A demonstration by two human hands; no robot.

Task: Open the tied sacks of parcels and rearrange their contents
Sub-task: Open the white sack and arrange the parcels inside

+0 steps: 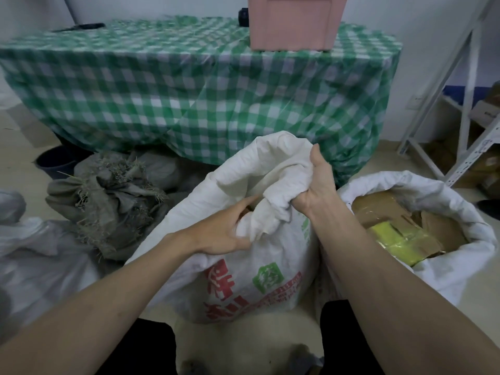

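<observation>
A white woven sack [251,272] with red and green print stands on the floor right in front of me. My left hand [224,231] grips the bunched cloth at its near mouth. My right hand [316,185] grips the gathered cloth higher up, on the right side of the mouth. To the right stands a second white sack [438,269], its rim rolled down, showing brown cardboard parcels [378,209] and a yellow-green packet [397,239]. A grey, frayed sack [108,209] sits tied shut to the left.
A table under a green checked cloth [189,90] stands behind the sacks, with a pink plastic bin [293,23] on top. A white metal shelf frame [460,117] is at the right. Pale plastic bags [35,255] lie at the left, a dark bucket [56,161] beyond.
</observation>
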